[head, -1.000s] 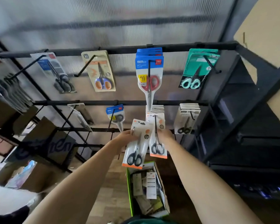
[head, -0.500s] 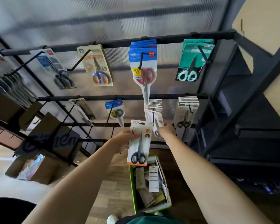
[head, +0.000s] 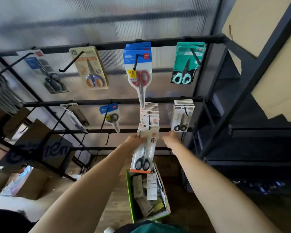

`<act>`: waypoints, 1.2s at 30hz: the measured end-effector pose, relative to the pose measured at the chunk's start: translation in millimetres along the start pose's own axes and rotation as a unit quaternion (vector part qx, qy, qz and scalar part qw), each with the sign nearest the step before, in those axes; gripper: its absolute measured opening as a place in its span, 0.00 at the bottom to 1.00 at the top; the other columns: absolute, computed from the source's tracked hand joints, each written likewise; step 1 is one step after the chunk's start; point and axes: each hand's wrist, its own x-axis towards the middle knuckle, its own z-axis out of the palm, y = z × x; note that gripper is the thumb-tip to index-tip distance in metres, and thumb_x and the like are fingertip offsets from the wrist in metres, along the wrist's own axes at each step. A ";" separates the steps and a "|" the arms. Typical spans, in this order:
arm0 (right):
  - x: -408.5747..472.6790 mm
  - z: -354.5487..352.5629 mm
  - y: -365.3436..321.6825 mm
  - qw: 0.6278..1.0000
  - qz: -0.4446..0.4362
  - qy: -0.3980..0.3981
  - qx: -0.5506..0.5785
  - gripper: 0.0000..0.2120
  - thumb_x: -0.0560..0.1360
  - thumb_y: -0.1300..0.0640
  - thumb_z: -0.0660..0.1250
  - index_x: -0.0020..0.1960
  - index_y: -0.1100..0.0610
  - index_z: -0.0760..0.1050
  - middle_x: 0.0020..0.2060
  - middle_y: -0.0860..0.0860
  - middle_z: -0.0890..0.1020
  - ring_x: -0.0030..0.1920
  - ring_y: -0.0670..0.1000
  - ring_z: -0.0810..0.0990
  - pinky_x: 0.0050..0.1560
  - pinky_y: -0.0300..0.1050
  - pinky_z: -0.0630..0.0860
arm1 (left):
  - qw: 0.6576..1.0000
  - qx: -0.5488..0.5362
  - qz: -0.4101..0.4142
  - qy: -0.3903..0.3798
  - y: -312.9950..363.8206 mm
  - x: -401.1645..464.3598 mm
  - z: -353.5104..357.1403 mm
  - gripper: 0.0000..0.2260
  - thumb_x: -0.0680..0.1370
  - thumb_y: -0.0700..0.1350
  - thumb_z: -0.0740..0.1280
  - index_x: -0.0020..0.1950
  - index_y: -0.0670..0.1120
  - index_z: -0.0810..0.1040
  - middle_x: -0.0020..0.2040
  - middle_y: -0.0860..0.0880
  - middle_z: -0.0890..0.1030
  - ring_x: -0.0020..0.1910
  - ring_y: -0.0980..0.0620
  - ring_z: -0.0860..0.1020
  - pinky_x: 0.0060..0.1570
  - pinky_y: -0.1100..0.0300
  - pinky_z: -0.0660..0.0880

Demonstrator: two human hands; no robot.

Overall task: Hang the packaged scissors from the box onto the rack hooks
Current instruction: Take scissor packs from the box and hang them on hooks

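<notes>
your left hand [head: 136, 140] pinches a scissors pack [head: 144, 148] at the hook's [head: 149, 118] stack; your right hand [head: 170, 137] hangs loose beside it, holding nothing, above the box [head: 129, 195].

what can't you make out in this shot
Head view only:
- Whether the pack in the left hand is on the hook yet: its top overlaps the hung stack.
- Right hand fingers: motion blur.
- Box contents: jumbled, too small.
- Left racks: blurred, cut by the frame edge.
</notes>
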 end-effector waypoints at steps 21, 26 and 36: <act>-1.0 0.7 -5.6 0.998 -0.021 -0.044 -0.041 0.18 0.76 0.62 0.63 0.63 0.73 0.72 0.54 0.67 0.78 0.45 0.58 0.75 0.45 0.50 0.73 | 0.987 0.048 -0.054 0.145 46.6 64.1 20.1 0.12 0.79 0.51 0.65 0.53 0.42 0.76 0.41 0.47 0.77 0.38 0.51 0.76 0.34 0.59 0.72; -1.6 11.6 5.3 0.997 0.009 -0.068 -0.046 0.20 0.78 0.60 0.63 0.68 0.63 0.71 0.62 0.60 0.76 0.62 0.59 0.75 0.63 0.56 0.75 | 0.979 0.129 -0.051 0.152 30.9 63.6 5.2 0.20 0.78 0.54 0.64 0.63 0.42 0.74 0.53 0.43 0.81 0.45 0.47 0.78 0.29 0.59 0.68; -21.4 65.5 46.9 0.994 0.092 -0.044 -0.047 0.18 0.76 0.59 0.64 0.65 0.64 0.73 0.58 0.60 0.79 0.57 0.58 0.78 0.55 0.45 0.73 | 0.958 0.274 -0.069 0.050 -49.0 65.0 -39.5 0.11 0.76 0.45 0.65 0.55 0.44 0.70 0.47 0.44 0.77 0.47 0.43 0.77 0.45 0.54 0.75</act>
